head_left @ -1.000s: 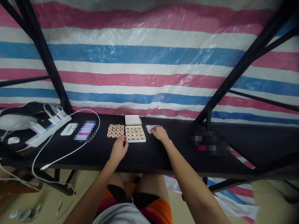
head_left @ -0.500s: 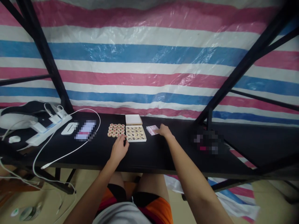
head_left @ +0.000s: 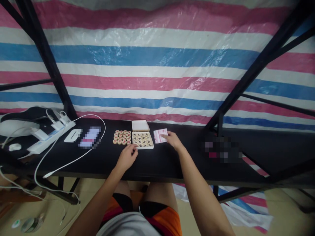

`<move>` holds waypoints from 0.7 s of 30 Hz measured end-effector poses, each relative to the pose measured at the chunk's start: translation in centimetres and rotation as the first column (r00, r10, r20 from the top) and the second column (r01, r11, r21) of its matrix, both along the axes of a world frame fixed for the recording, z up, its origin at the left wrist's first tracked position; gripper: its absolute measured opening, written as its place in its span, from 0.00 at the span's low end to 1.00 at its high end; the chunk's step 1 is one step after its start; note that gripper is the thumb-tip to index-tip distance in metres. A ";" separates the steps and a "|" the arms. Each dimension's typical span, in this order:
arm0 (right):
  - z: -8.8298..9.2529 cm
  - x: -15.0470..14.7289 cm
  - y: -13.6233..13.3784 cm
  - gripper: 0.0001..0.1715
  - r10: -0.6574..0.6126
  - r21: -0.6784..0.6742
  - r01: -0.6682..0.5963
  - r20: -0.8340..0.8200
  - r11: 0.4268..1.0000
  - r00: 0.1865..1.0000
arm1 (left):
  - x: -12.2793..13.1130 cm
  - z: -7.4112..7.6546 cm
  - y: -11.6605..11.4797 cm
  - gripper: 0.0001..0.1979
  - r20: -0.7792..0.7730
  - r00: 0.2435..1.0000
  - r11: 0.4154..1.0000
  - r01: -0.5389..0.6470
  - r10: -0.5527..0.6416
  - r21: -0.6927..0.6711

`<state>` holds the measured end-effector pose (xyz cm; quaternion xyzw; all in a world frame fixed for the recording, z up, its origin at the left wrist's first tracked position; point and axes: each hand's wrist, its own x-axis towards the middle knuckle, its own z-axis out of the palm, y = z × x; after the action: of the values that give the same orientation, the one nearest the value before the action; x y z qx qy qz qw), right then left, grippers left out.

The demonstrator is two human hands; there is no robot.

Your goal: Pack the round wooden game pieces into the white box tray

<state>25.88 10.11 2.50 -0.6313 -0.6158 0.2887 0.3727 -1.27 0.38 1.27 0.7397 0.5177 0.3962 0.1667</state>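
A shallow white box [head_left: 145, 147] of round xiangqi pieces with black characters lies on the black tabletop. Its lid [head_left: 140, 126] sits just behind it. To the left, xiangqi pieces with red characters [head_left: 122, 137] stand in neat rows. My left hand [head_left: 127, 158] has its fingers curled at the box's front left corner; thumb and forefinger appear closed on the edge. On the right, my right hand [head_left: 173, 141] rests over a pink and white folded paper [head_left: 158, 139], forefinger stretched out on top of it. The undersides of both hands are hidden.
A blurred phone [head_left: 90, 137], a white case [head_left: 72, 135], a power strip [head_left: 40, 144] and a loose white cable [head_left: 73, 161] lie on the left. A pixelated dark object [head_left: 222, 150] is on the right. Black metal posts [head_left: 246, 82] frame a striped plastic sheet [head_left: 152, 55].
The folded paper has turned and now lies flatter, with more of its face showing. My right forefinger has moved onto it. My left hand has shifted slightly right, onto the box's corner.
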 end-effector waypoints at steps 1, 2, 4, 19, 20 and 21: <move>0.3 -1.3 -1.1 0.23 0.056 0.049 -0.050 -0.150 0.998 0.987 | 0.0 0.1 -0.1 0.11 0.000 1.000 1.000 0.019 -0.019 -0.009; 0.5 -2.7 -2.2 0.23 0.126 0.094 -0.105 -0.258 0.990 0.958 | 0.1 0.3 -0.2 0.12 -0.007 0.999 0.999 0.032 -0.032 -0.017; 0.6 -5.4 -4.1 0.23 0.231 0.146 -0.187 -0.396 0.971 0.889 | 0.2 0.6 -0.4 0.15 -0.029 0.999 0.998 0.045 -0.046 -0.036; -2.2 -9.0 -7.5 0.17 0.337 0.229 -0.284 -0.243 0.931 0.910 | -0.2 -1.2 0.9 0.26 0.135 0.991 0.995 0.003 0.011 -0.098; -2.2 -9.0 -7.6 0.16 0.318 0.257 -0.266 -0.190 0.929 0.929 | -0.3 -1.2 0.9 0.26 0.128 0.992 0.996 -0.008 0.019 -0.089; -2.2 -8.9 -7.6 0.15 0.292 0.289 -0.243 -0.140 0.926 0.946 | -0.3 -1.2 0.9 0.25 0.122 0.992 0.996 -0.020 0.030 -0.083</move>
<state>16.94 2.48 0.34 -0.4559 -0.6936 0.3069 0.4658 -1.57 1.28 0.12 0.6999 0.5316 0.4215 0.2235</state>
